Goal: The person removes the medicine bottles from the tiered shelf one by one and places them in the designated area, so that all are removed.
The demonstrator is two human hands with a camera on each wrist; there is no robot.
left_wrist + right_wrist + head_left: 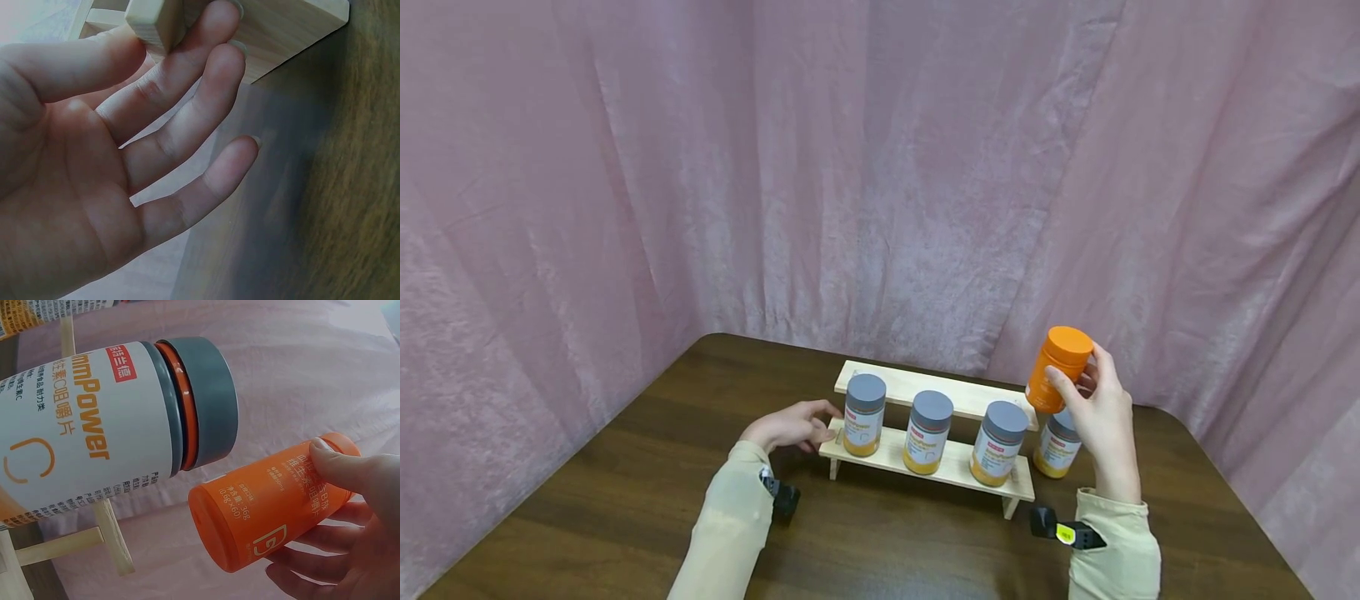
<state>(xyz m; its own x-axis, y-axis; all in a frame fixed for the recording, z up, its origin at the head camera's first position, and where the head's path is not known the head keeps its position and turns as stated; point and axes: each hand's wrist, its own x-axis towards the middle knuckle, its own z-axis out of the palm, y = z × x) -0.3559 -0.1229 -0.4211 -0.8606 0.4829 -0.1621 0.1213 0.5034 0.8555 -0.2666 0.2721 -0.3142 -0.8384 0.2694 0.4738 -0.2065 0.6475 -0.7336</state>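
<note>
A: What was the state of the right hand [1108, 425]?

B: Its fingers were clamped on the orange bottle [1051, 379], near the cap [1070, 341]. The bottle was raised off the worktop [625, 492], just left of those fingers.

A: How did the long axis lie?

B: Tilted. The cap was up and toward the fingers; the base [215, 534] was down and leftward, away from them.

A: Which relation mattered most?

B: By judgement, base to upper shelf [904, 387]. The shelf's right end lay below and left of the right fingers. The head view did not show whether the two touched.

A: And the left hand [790, 427]?

B: It was the farther hand from the bottle. Two fingers pinched the left end of the rack [891, 448]; the others were apart, holding nothing. Three jars [927, 433] stood on the lower shelf [960, 462], between both hands' fingers. A fourth jar [1056, 450] stood below the right fingers, beyond the rack's right end.
</note>
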